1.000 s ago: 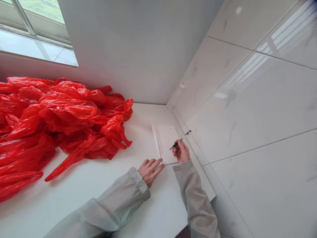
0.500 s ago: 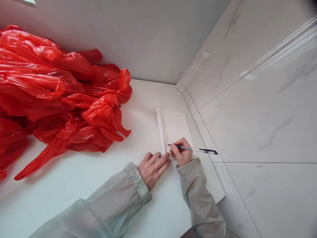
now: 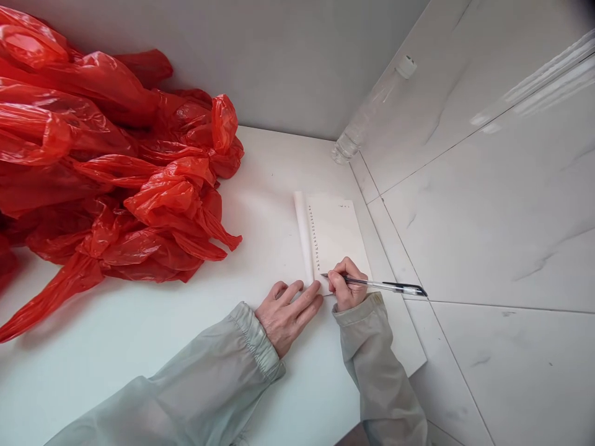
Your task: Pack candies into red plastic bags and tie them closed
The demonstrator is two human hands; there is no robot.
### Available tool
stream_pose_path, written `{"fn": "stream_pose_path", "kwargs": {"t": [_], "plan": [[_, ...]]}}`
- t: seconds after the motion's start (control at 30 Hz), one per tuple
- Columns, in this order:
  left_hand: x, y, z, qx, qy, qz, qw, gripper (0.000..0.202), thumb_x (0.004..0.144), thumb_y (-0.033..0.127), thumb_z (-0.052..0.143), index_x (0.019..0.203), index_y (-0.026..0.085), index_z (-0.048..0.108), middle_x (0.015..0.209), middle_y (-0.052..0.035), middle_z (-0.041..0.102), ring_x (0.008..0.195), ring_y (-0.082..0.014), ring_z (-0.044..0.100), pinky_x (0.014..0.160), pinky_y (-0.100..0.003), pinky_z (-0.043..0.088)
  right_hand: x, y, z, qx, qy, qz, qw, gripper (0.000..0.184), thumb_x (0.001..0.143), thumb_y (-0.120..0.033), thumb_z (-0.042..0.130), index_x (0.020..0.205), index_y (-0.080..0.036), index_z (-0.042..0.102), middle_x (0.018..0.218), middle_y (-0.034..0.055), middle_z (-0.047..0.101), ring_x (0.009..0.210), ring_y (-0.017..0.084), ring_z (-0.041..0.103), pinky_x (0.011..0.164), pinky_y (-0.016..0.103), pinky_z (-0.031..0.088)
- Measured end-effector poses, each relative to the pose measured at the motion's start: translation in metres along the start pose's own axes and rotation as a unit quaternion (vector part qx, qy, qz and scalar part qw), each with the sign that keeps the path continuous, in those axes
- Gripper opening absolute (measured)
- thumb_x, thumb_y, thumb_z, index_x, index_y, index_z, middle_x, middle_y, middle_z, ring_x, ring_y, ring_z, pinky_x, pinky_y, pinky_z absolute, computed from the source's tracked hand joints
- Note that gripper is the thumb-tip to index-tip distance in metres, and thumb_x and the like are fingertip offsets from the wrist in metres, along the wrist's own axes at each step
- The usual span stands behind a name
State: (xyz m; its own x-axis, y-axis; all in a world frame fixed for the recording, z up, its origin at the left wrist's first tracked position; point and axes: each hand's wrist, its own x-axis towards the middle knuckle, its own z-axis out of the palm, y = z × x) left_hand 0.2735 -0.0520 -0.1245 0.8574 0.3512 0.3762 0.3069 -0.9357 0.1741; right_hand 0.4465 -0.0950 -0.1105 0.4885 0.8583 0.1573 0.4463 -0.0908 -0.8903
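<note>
My right hand (image 3: 348,285) is closed around a black-and-clear pen (image 3: 390,287), its tip at the lower left of the page. The notebook (image 3: 337,235) lies on the white table with its left pages curled over. A column of small handwritten marks runs down the page's left side, and a few more marks sit at the top right. My left hand (image 3: 288,313) lies flat with its fingers stretched, fingertips at the bottom edge of the notebook by the curled pages. Both forearms are in pale grey-green sleeves.
Several knotted red plastic bags (image 3: 139,186) are heaped on the left of the white table (image 3: 264,241). A clear bottle (image 3: 360,127) with a white cap stands in the far corner, against the grey wall (image 3: 288,56). Marble-patterned tiles (image 3: 493,223) line the right side.
The view has moved in slightly, so the bags sit further left and the bottle higher. The pen in my right hand has shifted slightly at the foot of the column. My left hand stays in place.
</note>
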Motion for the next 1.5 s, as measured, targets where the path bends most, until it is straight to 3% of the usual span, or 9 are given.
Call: {"fn": "stream_pose_path", "kwargs": {"t": [0.4,0.6,1.03,1.5], "plan": [[0.0006,-0.0001,0.0012,0.006,0.015,0.001,1.0,0.035,0.093,0.003,0.043,0.116,0.017,0.065,0.135,-0.0049,0.06,0.107,-0.0219,0.053,0.08,-0.038,0.044,0.0035,0.001,0.0027,-0.025,0.004,-0.027,0.999,0.023,0.084,-0.028,0.051,0.064,-0.024,0.041,0.049,-0.0081,0.046,0.043,0.009,0.041,0.047,0.023,0.035],[0.0006,0.0,0.0,0.002,-0.007,-0.003,1.0,0.038,0.092,0.002,0.043,0.12,0.017,0.063,0.136,-0.0078,0.059,0.109,-0.0231,0.053,0.083,-0.039,0.044,0.0044,0.0022,0.0022,-0.019,0.0,-0.026,0.999,0.023,0.084,-0.028,0.05,0.064,-0.023,0.041,0.048,-0.008,0.044,0.042,0.009,0.04,0.046,0.023,0.033],[-0.0004,-0.0009,0.0022,0.003,0.016,0.003,1.0,0.036,0.092,0.002,0.044,0.118,0.018,0.064,0.135,-0.0042,0.06,0.109,-0.0223,0.052,0.084,-0.038,0.042,0.0032,-0.0016,0.0026,0.043,0.031,0.015,0.998,0.02,0.081,-0.025,0.052,0.063,-0.023,0.042,0.044,-0.0087,0.046,0.039,0.009,0.039,0.042,0.023,0.032],[0.0012,-0.0011,0.0005,0.004,0.027,0.004,1.0,0.035,0.092,0.002,0.045,0.116,0.017,0.066,0.134,-0.0035,0.061,0.107,-0.022,0.052,0.082,-0.038,0.043,0.0056,0.0002,0.0046,0.003,0.029,-0.003,1.0,0.021,0.081,-0.024,0.051,0.063,-0.023,0.041,0.046,-0.0091,0.044,0.04,0.009,0.039,0.044,0.023,0.032]]}}
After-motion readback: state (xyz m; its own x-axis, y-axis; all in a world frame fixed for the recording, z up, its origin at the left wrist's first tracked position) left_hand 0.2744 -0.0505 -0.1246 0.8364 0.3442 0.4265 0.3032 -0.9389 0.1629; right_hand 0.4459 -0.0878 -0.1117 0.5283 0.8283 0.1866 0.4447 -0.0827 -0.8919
